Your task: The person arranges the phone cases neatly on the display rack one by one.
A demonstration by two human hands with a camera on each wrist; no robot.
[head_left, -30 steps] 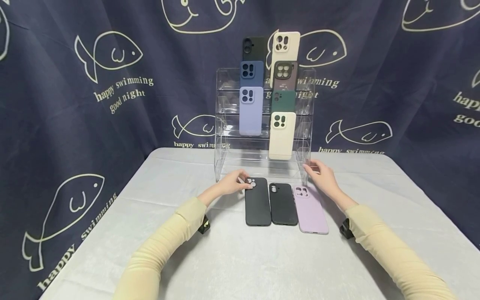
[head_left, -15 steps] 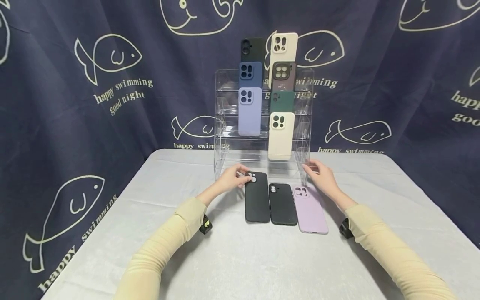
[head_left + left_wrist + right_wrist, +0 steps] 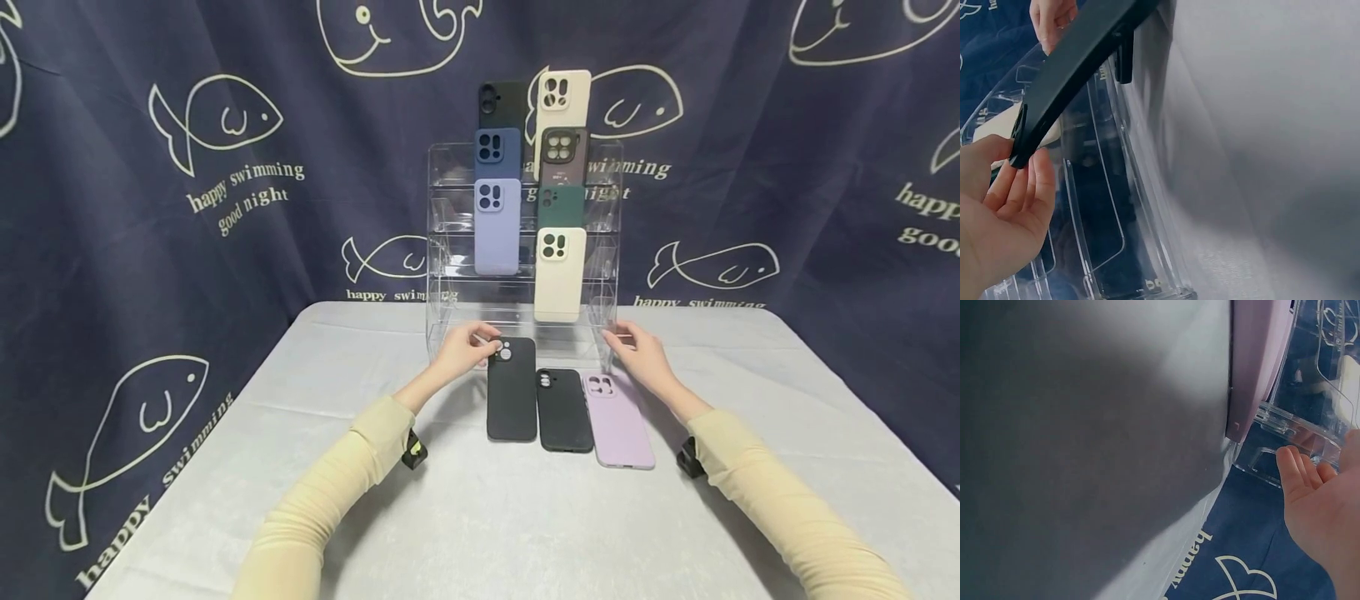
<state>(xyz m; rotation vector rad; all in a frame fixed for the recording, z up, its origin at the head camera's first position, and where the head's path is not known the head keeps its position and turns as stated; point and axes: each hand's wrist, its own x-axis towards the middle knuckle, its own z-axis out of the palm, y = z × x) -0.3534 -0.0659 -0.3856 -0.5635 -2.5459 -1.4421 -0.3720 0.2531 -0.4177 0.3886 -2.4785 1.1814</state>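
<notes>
My left hand point(image 3: 463, 348) pinches a black phone case point(image 3: 512, 392) by its top left corner, thumb over the camera cutouts. In the left wrist view, the same case point(image 3: 1079, 72) is seen edge-on, raised off the table at a slant. My right hand point(image 3: 640, 350) holds the lower right side of a clear stepped display stand point(image 3: 480, 312), its thumb at the front edge. In the right wrist view, that hand's fingers point(image 3: 1294, 472) lie along the stand's side panel. A second black phone case point(image 3: 566, 412) and a lilac phone case point(image 3: 621, 425) lie on the table.
The stand bears two columns of cases: a periwinkle one point(image 3: 497, 237), a navy one point(image 3: 498, 150) and a black one point(image 3: 506, 104) on the left; several, including a cream one point(image 3: 558, 279) and a green one point(image 3: 566, 208), on the right. A fish-print curtain point(image 3: 225, 208) hangs behind.
My left hand has raised the black phone case from the table and moved it a little toward the stand. My right hand stays at the stand's side.
</notes>
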